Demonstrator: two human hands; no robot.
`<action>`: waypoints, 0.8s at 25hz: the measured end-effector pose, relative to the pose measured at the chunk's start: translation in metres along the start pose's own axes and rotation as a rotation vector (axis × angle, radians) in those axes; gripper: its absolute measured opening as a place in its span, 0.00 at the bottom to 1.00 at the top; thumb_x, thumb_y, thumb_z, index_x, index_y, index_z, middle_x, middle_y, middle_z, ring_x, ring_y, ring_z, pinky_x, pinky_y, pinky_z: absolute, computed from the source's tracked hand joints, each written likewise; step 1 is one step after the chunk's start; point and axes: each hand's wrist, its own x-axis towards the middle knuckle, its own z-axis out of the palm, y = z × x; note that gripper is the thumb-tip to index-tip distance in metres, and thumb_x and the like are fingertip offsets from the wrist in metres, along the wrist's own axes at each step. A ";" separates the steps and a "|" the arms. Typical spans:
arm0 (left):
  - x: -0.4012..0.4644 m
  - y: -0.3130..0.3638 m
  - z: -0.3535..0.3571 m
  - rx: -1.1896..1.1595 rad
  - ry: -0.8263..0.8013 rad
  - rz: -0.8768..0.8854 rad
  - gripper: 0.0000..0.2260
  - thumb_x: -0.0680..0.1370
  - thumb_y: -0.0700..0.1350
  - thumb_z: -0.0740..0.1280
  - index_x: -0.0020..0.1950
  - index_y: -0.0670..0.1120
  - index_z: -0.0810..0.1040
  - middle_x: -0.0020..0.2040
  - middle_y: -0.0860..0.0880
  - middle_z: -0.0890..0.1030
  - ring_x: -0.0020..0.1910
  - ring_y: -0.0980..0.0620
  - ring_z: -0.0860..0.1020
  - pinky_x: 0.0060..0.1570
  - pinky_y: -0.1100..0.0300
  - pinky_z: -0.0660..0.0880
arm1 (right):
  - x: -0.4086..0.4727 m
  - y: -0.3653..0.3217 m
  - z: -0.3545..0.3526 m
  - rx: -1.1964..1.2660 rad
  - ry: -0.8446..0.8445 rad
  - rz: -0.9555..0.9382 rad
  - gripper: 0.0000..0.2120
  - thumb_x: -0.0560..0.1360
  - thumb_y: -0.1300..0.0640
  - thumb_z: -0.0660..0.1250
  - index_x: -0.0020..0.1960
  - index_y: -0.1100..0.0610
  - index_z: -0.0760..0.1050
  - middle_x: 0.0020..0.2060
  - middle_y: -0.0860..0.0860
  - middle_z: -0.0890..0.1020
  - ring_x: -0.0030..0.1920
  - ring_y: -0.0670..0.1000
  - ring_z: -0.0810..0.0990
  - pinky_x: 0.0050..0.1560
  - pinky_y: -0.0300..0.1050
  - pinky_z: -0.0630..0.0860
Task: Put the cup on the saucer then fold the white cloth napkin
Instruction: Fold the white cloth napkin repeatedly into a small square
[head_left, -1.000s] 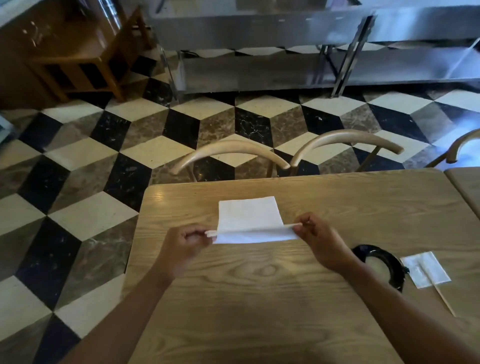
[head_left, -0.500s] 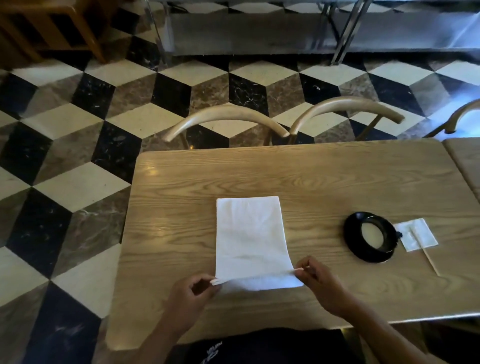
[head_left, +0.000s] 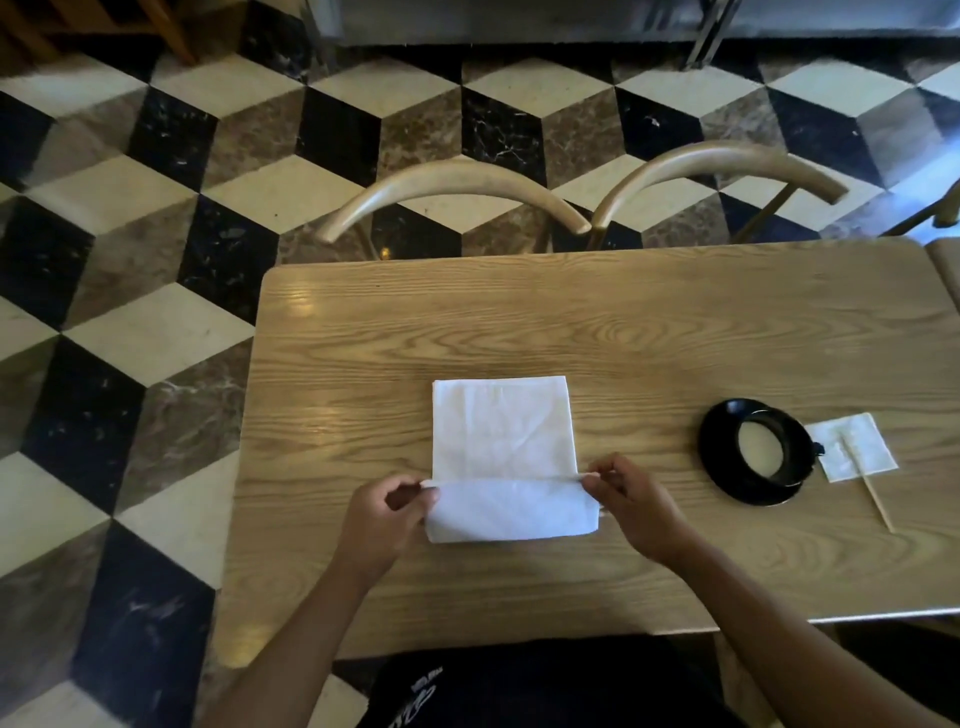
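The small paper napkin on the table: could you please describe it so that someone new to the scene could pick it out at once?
Start at the wooden table and go to its right side, where a black cup sits on a black saucer. The small paper napkin lies flat just right of the saucer. Unlike the larger white cloth napkin being folded mid-table, it has a thin wooden stick lying across it.

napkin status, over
Left hand and right hand pinch the white cloth napkin's near fold. Cup on saucer. Nothing blocking.
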 end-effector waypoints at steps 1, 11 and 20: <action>0.011 0.002 0.002 -0.034 0.006 -0.016 0.10 0.74 0.47 0.79 0.41 0.63 0.85 0.39 0.59 0.87 0.36 0.63 0.83 0.36 0.71 0.77 | 0.009 -0.004 -0.001 0.028 0.004 0.005 0.09 0.80 0.56 0.70 0.45 0.43 0.78 0.37 0.47 0.85 0.38 0.42 0.81 0.40 0.41 0.80; 0.105 0.023 0.013 -0.055 0.036 -0.088 0.06 0.76 0.45 0.77 0.41 0.54 0.84 0.40 0.52 0.88 0.41 0.56 0.86 0.42 0.59 0.82 | 0.099 -0.020 -0.009 0.158 0.102 0.105 0.03 0.78 0.60 0.72 0.48 0.52 0.82 0.42 0.51 0.84 0.37 0.48 0.83 0.37 0.48 0.82; 0.153 0.019 0.022 0.065 0.059 -0.114 0.04 0.76 0.44 0.77 0.42 0.51 0.84 0.35 0.55 0.87 0.37 0.57 0.83 0.39 0.66 0.79 | 0.149 -0.014 -0.007 0.000 0.186 0.131 0.06 0.76 0.58 0.74 0.52 0.57 0.85 0.36 0.50 0.85 0.33 0.49 0.83 0.37 0.47 0.83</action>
